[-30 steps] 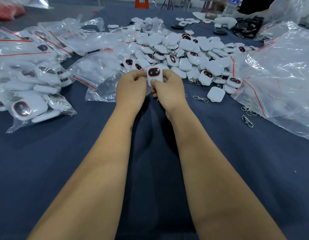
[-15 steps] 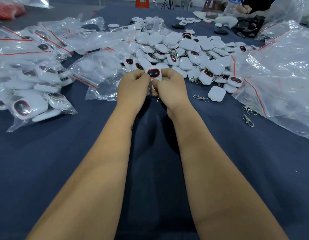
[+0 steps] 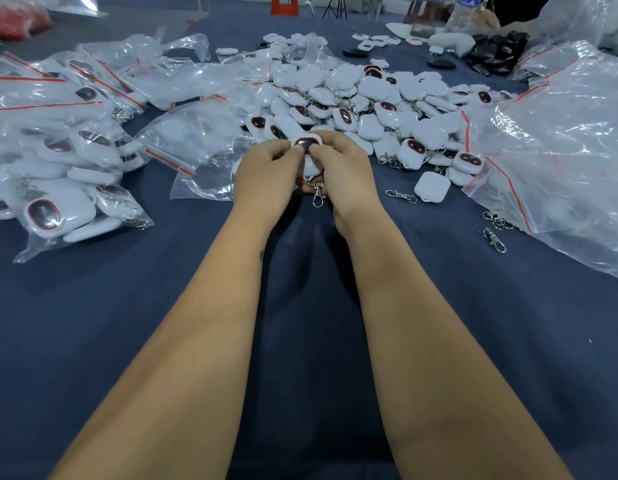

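Forearms outstretched, left hand and right hand in fingertip pinch on white fob.

packing workshop | heaped white keyfobs | filled zip bags

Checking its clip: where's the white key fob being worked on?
Head view, centre: the white key fob is pinched between the left hand and right hand, just in front of the loose fob pile, its metal clip dangling below.
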`<action>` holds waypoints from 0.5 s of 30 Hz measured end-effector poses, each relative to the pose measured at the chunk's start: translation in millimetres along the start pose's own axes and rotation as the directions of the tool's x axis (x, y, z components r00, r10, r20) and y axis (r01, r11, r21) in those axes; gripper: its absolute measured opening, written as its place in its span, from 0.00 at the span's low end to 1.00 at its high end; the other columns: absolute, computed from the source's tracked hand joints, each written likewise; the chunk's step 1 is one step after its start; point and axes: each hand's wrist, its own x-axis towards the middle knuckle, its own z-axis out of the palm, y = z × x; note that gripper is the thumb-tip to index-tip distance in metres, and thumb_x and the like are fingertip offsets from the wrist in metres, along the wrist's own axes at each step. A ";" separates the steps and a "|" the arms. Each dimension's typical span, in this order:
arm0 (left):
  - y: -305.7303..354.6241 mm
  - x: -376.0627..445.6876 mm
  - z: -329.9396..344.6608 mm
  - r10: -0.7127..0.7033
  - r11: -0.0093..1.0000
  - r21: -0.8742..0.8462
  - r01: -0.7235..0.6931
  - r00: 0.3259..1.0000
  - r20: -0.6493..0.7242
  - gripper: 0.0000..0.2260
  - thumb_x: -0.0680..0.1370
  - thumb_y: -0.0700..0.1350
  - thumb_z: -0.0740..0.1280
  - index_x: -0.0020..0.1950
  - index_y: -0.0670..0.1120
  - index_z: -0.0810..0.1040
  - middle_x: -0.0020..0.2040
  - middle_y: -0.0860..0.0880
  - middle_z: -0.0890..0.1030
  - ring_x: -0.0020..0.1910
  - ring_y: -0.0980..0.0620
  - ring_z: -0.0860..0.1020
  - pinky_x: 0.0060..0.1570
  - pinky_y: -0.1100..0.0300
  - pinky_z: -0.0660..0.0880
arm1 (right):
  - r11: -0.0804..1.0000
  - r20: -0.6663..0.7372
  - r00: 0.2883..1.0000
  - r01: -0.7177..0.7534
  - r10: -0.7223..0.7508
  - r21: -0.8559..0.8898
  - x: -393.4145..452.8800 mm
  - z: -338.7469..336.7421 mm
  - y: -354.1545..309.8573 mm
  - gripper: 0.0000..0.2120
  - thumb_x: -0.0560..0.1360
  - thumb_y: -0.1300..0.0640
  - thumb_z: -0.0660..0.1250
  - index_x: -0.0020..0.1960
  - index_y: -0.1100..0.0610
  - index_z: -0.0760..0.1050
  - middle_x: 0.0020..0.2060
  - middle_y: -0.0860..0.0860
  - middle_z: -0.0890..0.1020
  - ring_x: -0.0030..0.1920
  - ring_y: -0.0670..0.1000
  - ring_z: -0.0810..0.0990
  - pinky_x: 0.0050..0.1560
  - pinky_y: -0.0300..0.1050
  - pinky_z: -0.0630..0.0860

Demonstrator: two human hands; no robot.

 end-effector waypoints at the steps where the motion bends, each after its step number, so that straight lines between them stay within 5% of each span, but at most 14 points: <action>1: 0.1 -0.2 -0.4 0.001 1.000 0.001 -0.001 1.000 0.002 0.13 0.73 0.50 0.64 0.29 0.54 0.78 0.26 0.58 0.72 0.30 0.54 0.68 0.40 0.55 0.69 | 1.000 0.000 1.000 0.002 -0.002 -0.010 0.3 -0.4 0.4 0.08 0.77 0.66 0.62 0.52 0.58 0.78 0.44 0.57 0.81 0.40 0.52 0.79 0.35 0.44 0.79; 11: 1.8 -3.1 -1.3 0.006 1.000 0.007 -0.006 1.000 0.013 0.09 0.75 0.44 0.65 0.35 0.50 0.79 0.32 0.54 0.77 0.31 0.56 0.71 0.34 0.63 0.70 | 0.993 0.011 1.000 0.018 -0.017 -0.112 -1.0 -1.1 -0.3 0.11 0.79 0.68 0.57 0.49 0.55 0.74 0.43 0.53 0.80 0.41 0.50 0.80 0.40 0.47 0.81; 15: 4.4 -3.9 -0.5 0.003 1.000 -0.020 -0.002 1.000 0.018 0.10 0.76 0.43 0.66 0.35 0.50 0.78 0.26 0.58 0.74 0.25 0.61 0.71 0.25 0.71 0.67 | 0.989 0.002 0.999 0.034 -0.034 -0.141 -2.6 0.8 -1.7 0.14 0.78 0.69 0.56 0.45 0.52 0.73 0.40 0.51 0.79 0.38 0.48 0.78 0.36 0.44 0.78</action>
